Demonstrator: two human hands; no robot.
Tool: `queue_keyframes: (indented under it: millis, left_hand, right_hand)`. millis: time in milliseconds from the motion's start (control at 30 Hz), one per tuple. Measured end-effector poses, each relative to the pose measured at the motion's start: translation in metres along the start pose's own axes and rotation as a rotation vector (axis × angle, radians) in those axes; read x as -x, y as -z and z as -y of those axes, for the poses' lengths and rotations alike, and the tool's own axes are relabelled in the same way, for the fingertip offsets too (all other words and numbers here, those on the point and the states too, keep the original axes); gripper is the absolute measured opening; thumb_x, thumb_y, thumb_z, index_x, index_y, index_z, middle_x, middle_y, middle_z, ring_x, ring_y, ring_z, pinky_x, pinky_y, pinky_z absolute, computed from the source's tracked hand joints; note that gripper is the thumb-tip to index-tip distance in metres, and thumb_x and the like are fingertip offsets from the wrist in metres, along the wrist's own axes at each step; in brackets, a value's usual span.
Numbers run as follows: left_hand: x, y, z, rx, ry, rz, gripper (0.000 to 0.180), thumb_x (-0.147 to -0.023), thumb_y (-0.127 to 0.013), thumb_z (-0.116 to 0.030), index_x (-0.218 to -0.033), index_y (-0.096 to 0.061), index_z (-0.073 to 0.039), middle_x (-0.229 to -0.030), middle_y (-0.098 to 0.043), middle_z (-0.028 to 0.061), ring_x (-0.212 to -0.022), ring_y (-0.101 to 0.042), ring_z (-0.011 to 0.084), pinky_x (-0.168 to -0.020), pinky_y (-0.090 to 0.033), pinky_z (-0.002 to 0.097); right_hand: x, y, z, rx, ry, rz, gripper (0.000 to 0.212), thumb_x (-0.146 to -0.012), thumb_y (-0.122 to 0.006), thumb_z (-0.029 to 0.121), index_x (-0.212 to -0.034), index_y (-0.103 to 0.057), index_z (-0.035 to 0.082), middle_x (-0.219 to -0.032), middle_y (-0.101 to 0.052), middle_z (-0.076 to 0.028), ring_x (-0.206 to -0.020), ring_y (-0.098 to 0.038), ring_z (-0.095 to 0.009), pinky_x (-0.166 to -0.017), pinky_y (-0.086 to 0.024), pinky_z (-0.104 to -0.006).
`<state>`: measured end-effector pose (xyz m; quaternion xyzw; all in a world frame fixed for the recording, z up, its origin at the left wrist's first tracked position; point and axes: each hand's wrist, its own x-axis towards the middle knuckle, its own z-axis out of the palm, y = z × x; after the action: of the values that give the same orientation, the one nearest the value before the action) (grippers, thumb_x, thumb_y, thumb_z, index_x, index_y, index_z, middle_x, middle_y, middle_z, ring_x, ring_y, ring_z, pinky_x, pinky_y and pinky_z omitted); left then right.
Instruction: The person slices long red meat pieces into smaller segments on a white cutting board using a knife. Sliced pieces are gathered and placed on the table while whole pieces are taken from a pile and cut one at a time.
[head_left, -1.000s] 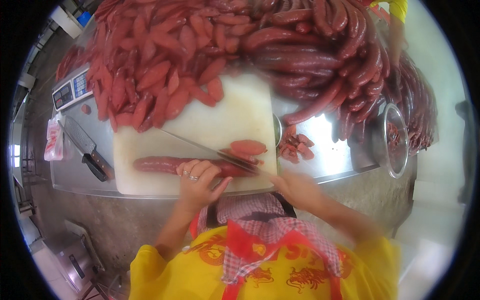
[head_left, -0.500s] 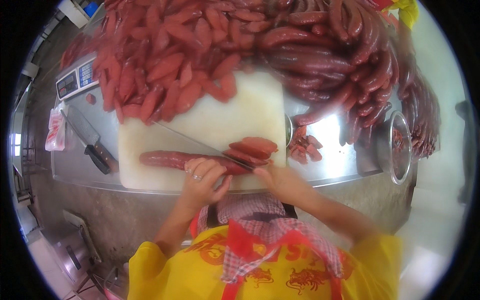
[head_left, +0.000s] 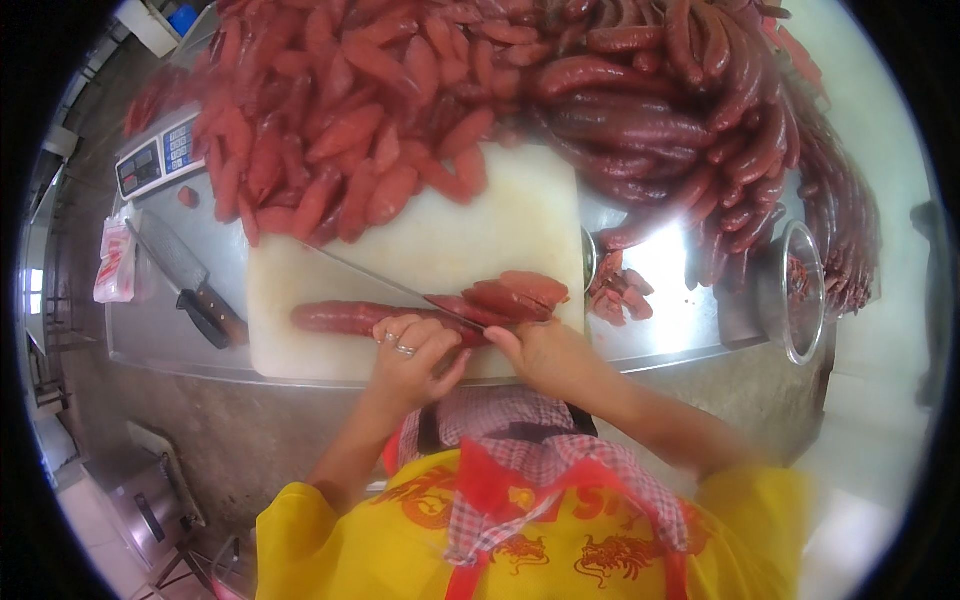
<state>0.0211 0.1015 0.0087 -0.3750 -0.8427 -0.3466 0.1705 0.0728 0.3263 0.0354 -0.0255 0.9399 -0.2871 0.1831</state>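
A long dark red sausage [head_left: 335, 318] lies across the near part of the white cutting board [head_left: 430, 225]. My left hand [head_left: 415, 362] is closed over it, fingers bent on top and a ring showing. Gripped in my right hand [head_left: 548, 360] is a long-bladed knife [head_left: 372, 280]. Its blade slants over the sausage, beside my left fingers, and points to the far left; the handle is hidden by my hand. Several oval sausage slices [head_left: 522, 290] lean together just right of the blade.
Cut sausage pieces [head_left: 350, 130] are heaped behind the board, with whole sausages [head_left: 640, 135] to their right. Sausage scraps [head_left: 622, 295] and a metal bowl [head_left: 803, 290] stand right. Left are a scale [head_left: 157, 160], a plastic bag [head_left: 115, 262] and two more knives [head_left: 185, 275].
The knife has shifted left along the sausage, closer to my left fingers. More sliced sausage now lies right of the blade. The whole view has shifted slightly.
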Motion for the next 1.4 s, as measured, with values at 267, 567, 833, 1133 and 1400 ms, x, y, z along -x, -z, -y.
queue_keyframes:
  millis: [267, 567, 833, 1133, 1400]
  left_hand:
    - [0.003, 0.017, 0.019, -0.053, -0.008, 0.015, 0.039, -0.061, -0.084, -0.017, -0.093, -0.062, -0.014, -0.096, -0.057, 0.0022, -0.094, -0.052, 0.0254, -0.083, -0.037, 0.0399]
    - [0.004, 0.019, 0.020, 0.023, 0.028, 0.031, 0.038, -0.061, -0.084, -0.016, -0.093, -0.062, -0.014, -0.096, -0.057, 0.0028, -0.095, -0.052, 0.0254, -0.083, -0.037, 0.0396]
    - [0.007, 0.033, 0.035, -0.019, 0.032, 0.020, 0.032, -0.065, -0.080, -0.020, -0.090, -0.062, -0.015, -0.096, -0.057, 0.0024, -0.094, -0.051, 0.0246, -0.081, -0.036, 0.0418]
    - [0.012, 0.031, 0.032, -0.027, 0.055, 0.012, 0.032, -0.063, -0.081, -0.019, -0.089, -0.063, -0.017, -0.097, -0.057, 0.0010, -0.094, -0.051, 0.0245, -0.082, -0.035, 0.0400]
    - [0.019, 0.048, 0.050, -0.088, 0.070, -0.016, 0.032, -0.063, -0.082, -0.021, -0.089, -0.064, -0.017, -0.099, -0.058, 0.0001, -0.095, -0.051, 0.0243, -0.082, -0.035, 0.0405]
  right_hand:
    - [0.113, 0.091, 0.008, 0.085, -0.352, 0.329, 0.050, -0.099, -0.043, 0.048, -0.103, -0.061, 0.001, -0.080, -0.065, -0.026, -0.077, -0.064, -0.045, -0.064, -0.052, -0.0510]
    - [-0.016, 0.006, 0.031, 0.012, -0.088, 0.139, 0.057, -0.101, -0.039, 0.047, -0.087, -0.064, -0.003, -0.077, -0.065, -0.026, -0.072, -0.064, -0.045, -0.066, -0.052, -0.0502]
    - [0.097, 0.077, 0.020, -0.009, -0.321, 0.249, 0.057, -0.098, -0.043, 0.051, -0.086, -0.064, -0.001, -0.074, -0.063, -0.028, -0.071, -0.062, -0.048, -0.064, -0.049, -0.0523]
    - [-0.023, -0.009, 0.041, 0.138, 0.168, 0.133, 0.033, -0.101, -0.045, 0.029, -0.110, -0.060, 0.002, -0.077, -0.064, -0.024, -0.071, -0.065, -0.040, -0.058, -0.053, -0.0484]
    - [0.068, 0.061, 0.043, -0.084, -0.296, 0.264, 0.048, -0.100, -0.044, 0.046, -0.095, -0.063, 0.002, -0.078, -0.064, -0.027, -0.075, -0.063, -0.044, -0.065, -0.050, -0.0499]
